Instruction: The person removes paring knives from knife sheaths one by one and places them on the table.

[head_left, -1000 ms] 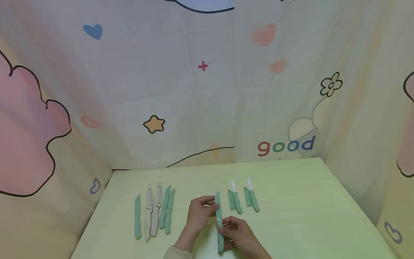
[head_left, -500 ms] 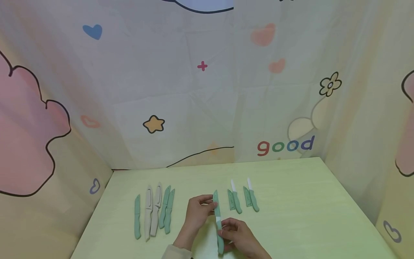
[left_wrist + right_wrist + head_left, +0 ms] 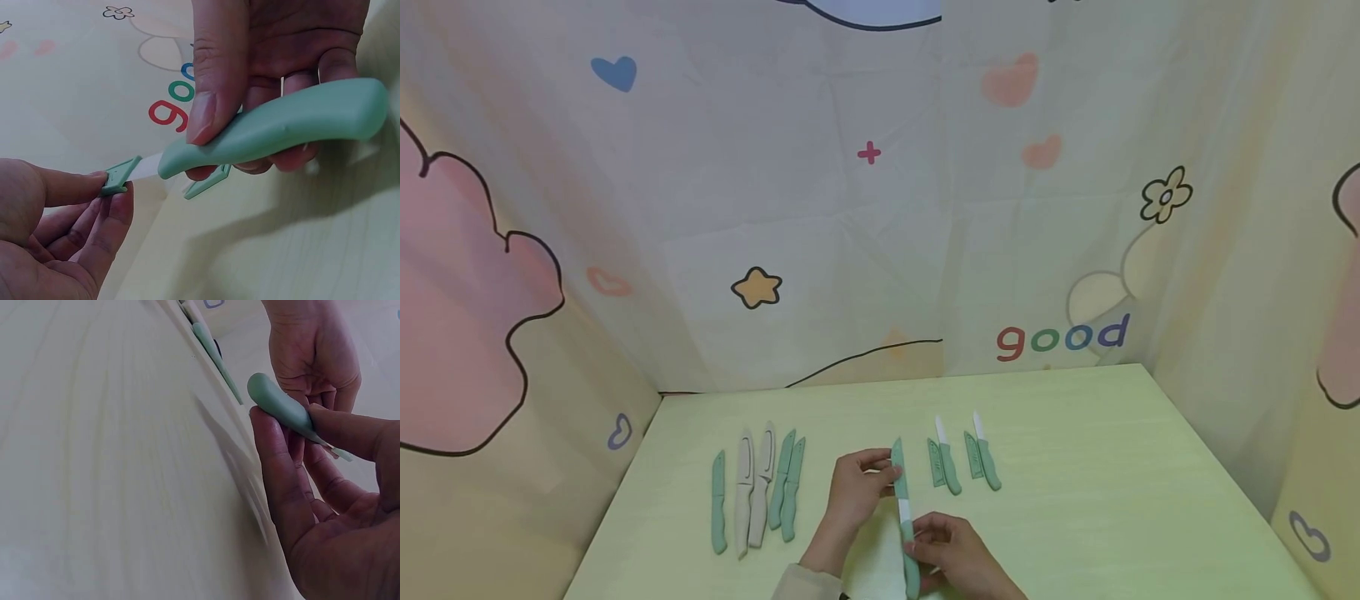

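Pale, creased, cartoon-printed cloth (image 3: pixel 715 167) hangs behind your light yellow-green, wood-grained tabletop (image 3: pixel 1112 492), above which a slim, white-bladed knife (image 3: pixel 905 510) spans from your left hand (image 3: pixel 856 490), pinching the narrow green sheath (image 3: pixel 900 482) partway over its blade (image 3: pixel 147 167), to your right hand (image 3: pixel 957 552), gripping its smooth, curved green handle (image 3: pixel 300 119).

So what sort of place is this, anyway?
Probably a small staged booth: cartoon-printed sheets hang around three sides of a pale green table, where several knives lie side by side.

Cartoon-printed cloth walls (image 3: pixel 820 200) behind and beside the table (image 3: pixel 1090 500) suggest a booth.
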Motion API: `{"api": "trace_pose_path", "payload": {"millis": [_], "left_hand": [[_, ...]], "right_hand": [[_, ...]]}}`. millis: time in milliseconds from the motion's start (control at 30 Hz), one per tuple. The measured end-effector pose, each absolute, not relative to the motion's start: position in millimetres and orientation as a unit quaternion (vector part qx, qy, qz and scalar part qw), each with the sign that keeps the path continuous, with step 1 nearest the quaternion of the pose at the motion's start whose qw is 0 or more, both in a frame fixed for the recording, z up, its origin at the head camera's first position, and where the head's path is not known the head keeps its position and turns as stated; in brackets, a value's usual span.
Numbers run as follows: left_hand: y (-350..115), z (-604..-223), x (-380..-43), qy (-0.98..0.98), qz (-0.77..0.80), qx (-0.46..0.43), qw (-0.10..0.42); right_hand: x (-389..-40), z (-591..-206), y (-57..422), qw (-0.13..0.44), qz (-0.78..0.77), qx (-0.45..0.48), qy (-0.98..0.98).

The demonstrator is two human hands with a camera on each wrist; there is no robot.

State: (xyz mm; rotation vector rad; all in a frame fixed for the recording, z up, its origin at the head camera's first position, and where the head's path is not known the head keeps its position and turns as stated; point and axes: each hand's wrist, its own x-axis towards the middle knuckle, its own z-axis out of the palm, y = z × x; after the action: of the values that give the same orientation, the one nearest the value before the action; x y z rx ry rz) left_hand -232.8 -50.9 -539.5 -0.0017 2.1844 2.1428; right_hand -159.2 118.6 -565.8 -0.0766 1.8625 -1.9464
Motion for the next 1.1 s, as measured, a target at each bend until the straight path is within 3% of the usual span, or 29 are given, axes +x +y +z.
{"api": "trace_pose_path", "payload": {"millis": [567, 933, 1100], "left_hand": [[-53.6, -538.8, -235.0, 0.712, 0.702, -0.015, 0.021], [-57.7, -538.1, -238.6, 0.712, 0.700, -0.054, -0.019], [-59.9, -528.2, -233.3, 0.711, 0.702, -0.048, -0.011]], "right_hand": [[-152.5, -568.8, 120.5, 0.243, -0.673, -0.011, 0.698], [-149.6, -565.7, 119.0, 0.245, -0.654, -0.013, 0.716], [-149.8, -565.2, 120.8, 0.236, -0.653, -0.019, 0.719]]}}
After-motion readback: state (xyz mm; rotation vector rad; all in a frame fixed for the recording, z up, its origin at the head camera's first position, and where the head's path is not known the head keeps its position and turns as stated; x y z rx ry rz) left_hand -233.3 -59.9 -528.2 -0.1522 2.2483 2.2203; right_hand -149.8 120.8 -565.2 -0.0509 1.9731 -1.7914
